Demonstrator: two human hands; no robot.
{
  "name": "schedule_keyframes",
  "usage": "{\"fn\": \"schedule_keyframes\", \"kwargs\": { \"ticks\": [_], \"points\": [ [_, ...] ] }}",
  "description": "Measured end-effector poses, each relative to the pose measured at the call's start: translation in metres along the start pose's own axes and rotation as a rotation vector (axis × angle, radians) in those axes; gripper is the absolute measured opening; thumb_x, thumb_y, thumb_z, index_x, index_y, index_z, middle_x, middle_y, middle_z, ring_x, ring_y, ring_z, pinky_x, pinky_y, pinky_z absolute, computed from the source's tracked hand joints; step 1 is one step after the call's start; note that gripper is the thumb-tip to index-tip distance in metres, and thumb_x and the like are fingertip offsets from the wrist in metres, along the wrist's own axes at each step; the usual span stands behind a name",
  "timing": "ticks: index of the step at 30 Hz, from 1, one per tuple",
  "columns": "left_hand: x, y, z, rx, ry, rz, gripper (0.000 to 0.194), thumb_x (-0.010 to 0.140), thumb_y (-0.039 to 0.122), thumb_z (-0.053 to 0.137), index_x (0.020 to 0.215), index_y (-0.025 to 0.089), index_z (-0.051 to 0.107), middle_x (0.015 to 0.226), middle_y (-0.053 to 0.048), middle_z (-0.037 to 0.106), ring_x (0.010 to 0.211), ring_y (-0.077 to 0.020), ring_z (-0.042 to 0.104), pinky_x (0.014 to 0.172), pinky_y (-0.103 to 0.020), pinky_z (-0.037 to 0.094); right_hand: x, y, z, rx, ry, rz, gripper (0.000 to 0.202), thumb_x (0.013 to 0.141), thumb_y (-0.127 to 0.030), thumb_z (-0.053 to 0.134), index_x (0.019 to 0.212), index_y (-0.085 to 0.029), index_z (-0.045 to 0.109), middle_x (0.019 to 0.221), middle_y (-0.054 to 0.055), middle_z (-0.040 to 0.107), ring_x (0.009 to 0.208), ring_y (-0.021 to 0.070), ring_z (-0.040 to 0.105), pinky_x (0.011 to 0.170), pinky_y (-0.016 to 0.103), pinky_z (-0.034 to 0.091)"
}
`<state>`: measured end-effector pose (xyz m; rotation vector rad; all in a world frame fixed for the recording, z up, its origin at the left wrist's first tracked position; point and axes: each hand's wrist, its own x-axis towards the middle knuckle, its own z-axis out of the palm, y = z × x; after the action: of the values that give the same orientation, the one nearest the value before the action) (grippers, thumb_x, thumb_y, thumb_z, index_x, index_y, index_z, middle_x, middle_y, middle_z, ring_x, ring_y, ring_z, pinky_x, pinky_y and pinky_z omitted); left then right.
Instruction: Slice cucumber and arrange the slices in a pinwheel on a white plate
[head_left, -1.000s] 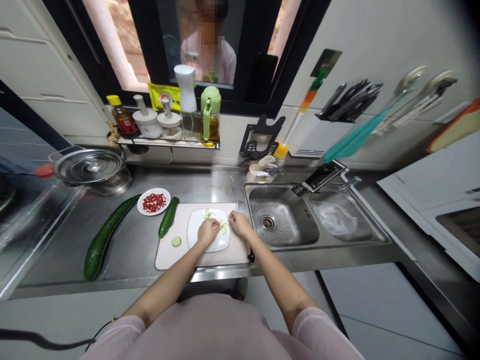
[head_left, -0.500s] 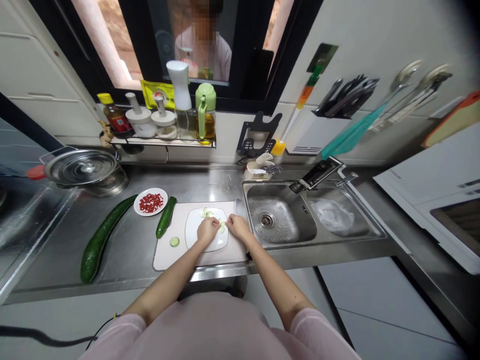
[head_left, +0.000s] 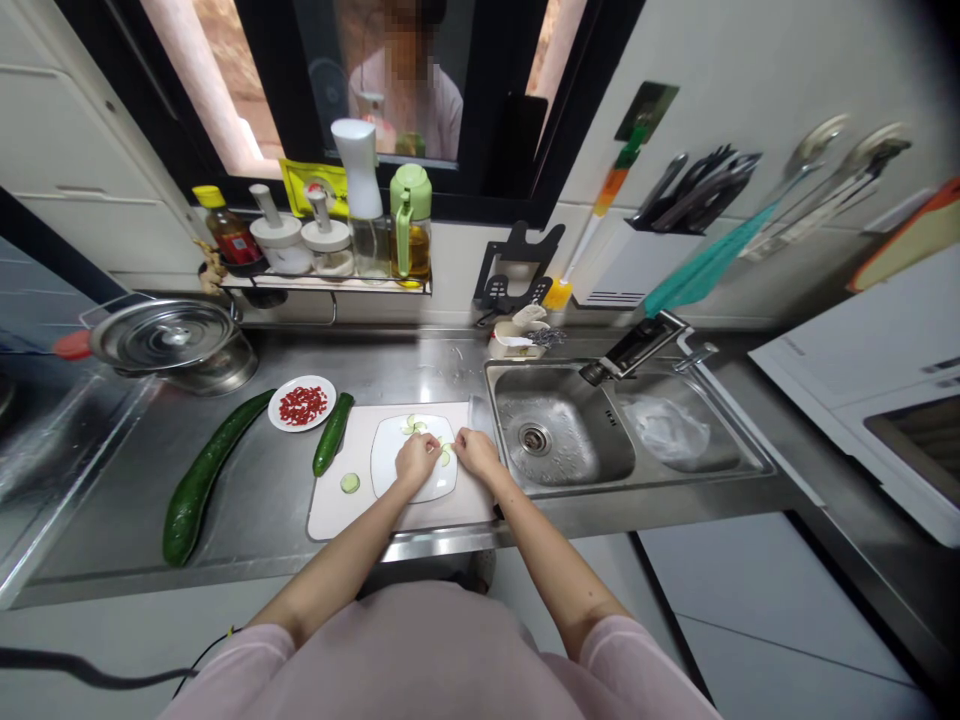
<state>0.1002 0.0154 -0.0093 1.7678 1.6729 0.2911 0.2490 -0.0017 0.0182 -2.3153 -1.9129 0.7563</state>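
Note:
A white square plate (head_left: 388, 467) lies on a pale cutting board (head_left: 330, 518), with thin cucumber slices (head_left: 415, 426) near its far edge. Over the plate, my left hand (head_left: 417, 464) is closed in a pinch, its fingertips at a pale green cucumber slice (head_left: 445, 457). My right hand (head_left: 477, 452) is closed at the plate's right edge, fingertips facing the left hand's; whatever it pinches is too small to make out. Left of the plate lies a cut cucumber piece (head_left: 350, 483). A shorter cucumber (head_left: 332, 435) rests across the board's left edge.
A long green cucumber (head_left: 196, 495) and a small plate of chopped red pieces (head_left: 324, 392) lie to the left. Behind them stands a lidded steel pot (head_left: 214, 368). The double sink (head_left: 570, 475) with its black faucet (head_left: 630, 350) adjoins the board. Bottles (head_left: 411, 225) stand on a low shelf.
Both hands keep nearly the same place over the plate, with fingertips close together. The view has shifted very slightly; the cucumbers and plates stay where they were.

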Motion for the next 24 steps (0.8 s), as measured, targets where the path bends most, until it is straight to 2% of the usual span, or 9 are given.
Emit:
{"fn": "schedule_keyframes", "kwargs": {
  "ticks": [13,17,21,24],
  "points": [
    [-0.002,0.004,-0.001,0.012,-0.002,-0.021,0.012,0.08,0.029,0.06,0.085,0.023,0.07,0.098,-0.003,0.068,0.089,-0.0166,0.062,0.066,-0.024,0.039,0.001,0.0,0.004,-0.024,0.006,-0.009,0.012,0.088,-0.028,0.055,0.091,-0.02,0.064,0.089,0.005,0.068,0.081,0.0153,0.059,0.06,0.024,0.027],
    [-0.004,0.003,-0.002,-0.04,0.014,-0.006,0.011,0.079,0.027,0.061,0.084,0.022,0.069,0.096,-0.003,0.068,0.086,-0.016,0.062,0.068,-0.023,0.04,0.0,0.002,0.002,0.03,0.024,0.014,0.017,0.088,-0.034,0.056,0.089,-0.019,0.064,0.087,0.005,0.068,0.078,0.0146,0.058,0.06,0.023,0.028],
    [-0.009,-0.008,-0.01,-0.226,0.105,0.013,0.015,0.08,0.029,0.059,0.086,0.021,0.069,0.085,-0.002,0.068,0.079,-0.0147,0.061,0.069,-0.023,0.041,-0.003,0.01,-0.003,0.198,0.14,0.015,0.025,0.089,-0.039,0.051,0.087,-0.019,0.064,0.077,0.003,0.065,0.069,0.0138,0.055,0.06,0.022,0.031],
    [-0.017,-0.027,-0.023,-0.396,0.25,-0.082,0.024,0.081,0.037,0.056,0.095,0.021,0.068,0.079,0.0,0.065,0.068,-0.0128,0.058,0.065,-0.022,0.043,-0.011,0.02,-0.008,0.353,0.27,-0.014,0.029,0.088,-0.041,0.047,0.085,-0.018,0.064,0.067,0.0,0.06,0.063,0.0138,0.052,0.06,0.022,0.032]
  ]
}}
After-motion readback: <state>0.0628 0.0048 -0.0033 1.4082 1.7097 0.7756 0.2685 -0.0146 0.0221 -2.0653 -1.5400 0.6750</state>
